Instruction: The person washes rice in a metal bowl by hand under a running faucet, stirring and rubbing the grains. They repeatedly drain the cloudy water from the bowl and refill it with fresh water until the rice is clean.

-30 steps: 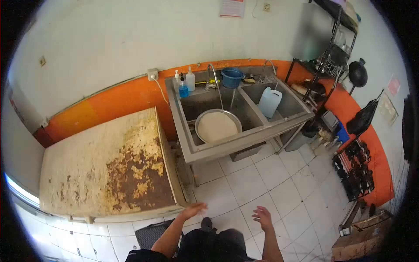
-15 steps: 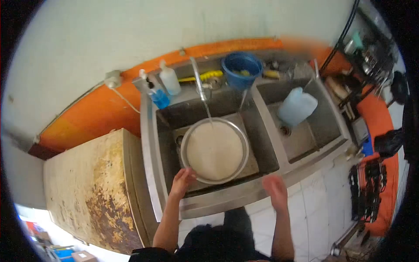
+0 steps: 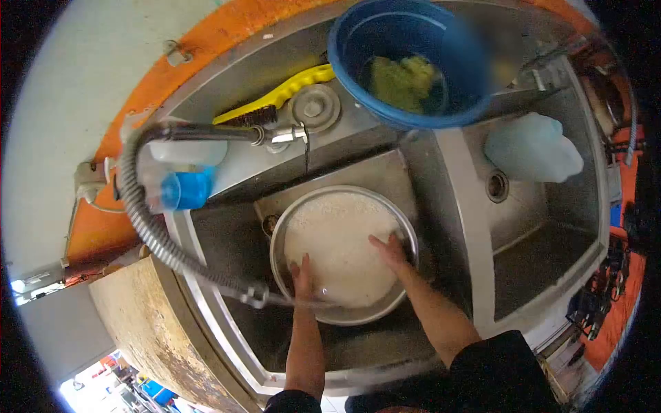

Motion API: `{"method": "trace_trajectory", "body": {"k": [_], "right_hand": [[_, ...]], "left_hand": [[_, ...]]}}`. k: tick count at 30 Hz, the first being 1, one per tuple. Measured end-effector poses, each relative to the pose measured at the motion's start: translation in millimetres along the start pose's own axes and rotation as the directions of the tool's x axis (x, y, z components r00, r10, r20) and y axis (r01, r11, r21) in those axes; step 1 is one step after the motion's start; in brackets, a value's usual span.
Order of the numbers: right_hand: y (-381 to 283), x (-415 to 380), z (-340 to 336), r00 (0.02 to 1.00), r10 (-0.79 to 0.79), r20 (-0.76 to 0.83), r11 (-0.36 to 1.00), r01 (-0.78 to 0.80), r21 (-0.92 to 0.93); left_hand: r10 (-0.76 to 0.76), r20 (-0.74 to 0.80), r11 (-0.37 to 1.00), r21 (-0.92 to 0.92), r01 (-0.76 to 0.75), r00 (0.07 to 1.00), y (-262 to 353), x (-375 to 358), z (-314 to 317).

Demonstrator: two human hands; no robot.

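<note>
A round metal basin (image 3: pixel 277 241) sits in the left sink bowl, full of cloudy white water (image 3: pixel 337 255) with pale grains, which look like rice, near its far side. My left hand (image 3: pixel 301 277) dips into the water at the near left, its visible fingers apart. On the right side of the basin, my right hand (image 3: pixel 392 252) has thumb and fingers spread, partly under the surface. Neither hand shows anything held. From the flexible metal faucet hose (image 3: pixel 162 241), a thin stream of water (image 3: pixel 303 301) runs across the basin's near edge.
Behind the basin, a yellow-handled brush (image 3: pixel 289 89) and a round metal drain strainer (image 3: pixel 314 108) lie on the ledge. A blue bucket (image 3: pixel 372 109) holds yellow-green sponges. A blue liquid bottle (image 3: pixel 186 191) stands left; a pale plastic jug (image 3: pixel 530 148) lies in the right bowl.
Both hands have moved into the basin, the left from its rim and the right from over the sink's front edge. My view has moved closer to the sink.
</note>
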State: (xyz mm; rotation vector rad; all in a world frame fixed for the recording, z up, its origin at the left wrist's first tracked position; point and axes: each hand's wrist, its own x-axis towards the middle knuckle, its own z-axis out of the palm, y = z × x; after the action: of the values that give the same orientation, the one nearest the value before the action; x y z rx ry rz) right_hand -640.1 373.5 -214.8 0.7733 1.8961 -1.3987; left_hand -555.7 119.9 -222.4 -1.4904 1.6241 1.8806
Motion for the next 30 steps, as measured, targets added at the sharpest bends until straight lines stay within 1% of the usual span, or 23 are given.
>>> {"method": "trace_trajectory", "body": {"k": [1,2,3,4,6,7,8,9,11,12,13,14,16,17,20,21,22,24,25,26,28,29,30], "right_hand": [[-8.1,6.3,0.9,0.999,0.031,0.026,0.991,-0.034,0.132],[-22.7,5.0,0.0,0.997,0.046,0.057,0.985,-0.055,0.165],[-30.0,4.3,-0.1,0.994,0.066,0.087,0.977,-0.082,0.198],[-37.0,0.8,-0.2,0.990,0.090,0.112,0.965,-0.114,0.237],[-69.7,-17.1,-7.4,0.958,0.162,0.235,0.913,-0.236,0.334],[-77.7,-23.0,-9.3,0.935,0.192,0.299,0.880,-0.299,0.369],[-78.4,-24.0,-9.7,0.903,0.213,0.373,0.894,-0.334,0.298],[-80.7,-24.1,-10.0,0.866,0.231,0.444,0.907,-0.357,0.224],[-72.5,-15.5,-7.0,0.794,0.225,0.565,0.928,-0.352,0.125],[-50.8,-1.7,0.7,0.762,0.202,0.616,0.936,-0.335,0.107],[-49.3,0.4,4.3,0.728,0.177,0.662,0.945,-0.313,0.092],[-45.5,-0.7,5.0,0.791,0.197,0.580,0.971,-0.238,-0.004],[-56.3,-20.5,6.6,0.895,0.196,0.400,0.971,-0.119,-0.209],[-41.2,-23.1,12.6,0.909,0.144,0.391,0.977,-0.067,-0.204],[-6.3,-32.2,19.7,0.902,0.056,0.428,0.985,0.021,-0.172],[1.8,-35.5,21.1,0.894,0.033,0.448,0.985,0.048,-0.168],[7.7,-39.4,24.1,0.888,0.004,0.460,0.983,0.082,-0.166],[14.8,-46.7,31.4,0.881,-0.074,0.468,0.970,0.172,-0.171],[15.0,-50.1,33.8,0.874,-0.126,0.470,0.958,0.231,-0.172],[12.2,-53.0,32.4,0.859,-0.189,0.475,0.938,0.300,-0.170],[-0.3,-60.0,21.6,0.802,-0.316,0.507,0.877,0.451,-0.167],[-9.2,-64.0,13.8,0.781,-0.354,0.514,0.841,0.507,-0.191],[-22.8,-68.4,5.8,0.769,-0.381,0.513,0.806,0.548,-0.224]], "left_hand": [[-0.007,0.063,1.000,-0.025,0.009,0.998,4.3,1.3,1.0],[-0.014,0.128,0.999,-0.050,0.021,0.992,9.9,-1.7,4.6],[-0.124,0.117,0.991,-0.034,0.128,0.985,30.2,-17.9,14.5],[-0.234,0.106,0.972,-0.011,0.236,0.966,64.2,-40.7,31.5],[-0.345,0.113,0.937,-0.021,0.349,0.932,77.6,-42.3,48.5],[-0.350,0.130,0.932,-0.056,0.359,0.928,70.7,-37.8,49.9],[-0.347,0.151,0.927,-0.095,0.363,0.926,64.5,-34.1,50.1],[-0.344,0.244,0.917,-0.121,0.380,0.907,52.0,-25.6,44.4],[-0.303,0.427,0.895,-0.179,0.408,0.852,26.7,-9.0,33.2],[-0.273,0.397,0.923,-0.148,0.355,0.876,31.6,-15.7,37.4],[-0.237,0.371,0.948,-0.115,0.298,0.898,39.7,-26.4,45.0],[-0.199,0.345,0.967,-0.080,0.240,0.917,47.1,-33.1,52.7],[-0.164,0.300,0.986,0.072,0.149,0.940,52.4,-34.3,58.2],[-0.151,0.275,0.982,0.155,0.112,0.950,52.7,-37.5,57.7],[-0.056,0.361,0.998,-0.004,0.061,0.931,-7.7,-1.2,29.7],[-0.050,0.334,0.984,0.177,-0.011,0.941,-11.0,4.3,24.8],[-0.035,0.307,0.933,0.350,-0.079,0.951,-6.6,6.3,22.4],[0.019,0.203,0.932,0.352,-0.091,0.979,0.3,1.3,25.8],[0.040,0.123,0.983,0.170,-0.061,0.992,13.3,-20.3,39.5],[0.042,0.037,0.999,-0.033,-0.041,0.998,26.8,-39.8,49.3],[0.137,0.162,0.989,0.031,-0.144,0.977,46.9,-62.8,49.0],[0.175,0.221,0.979,0.060,-0.193,0.959,52.2,-74.9,45.0],[0.288,0.202,0.937,0.142,-0.319,0.936,58.2,-85.7,40.9]]}}
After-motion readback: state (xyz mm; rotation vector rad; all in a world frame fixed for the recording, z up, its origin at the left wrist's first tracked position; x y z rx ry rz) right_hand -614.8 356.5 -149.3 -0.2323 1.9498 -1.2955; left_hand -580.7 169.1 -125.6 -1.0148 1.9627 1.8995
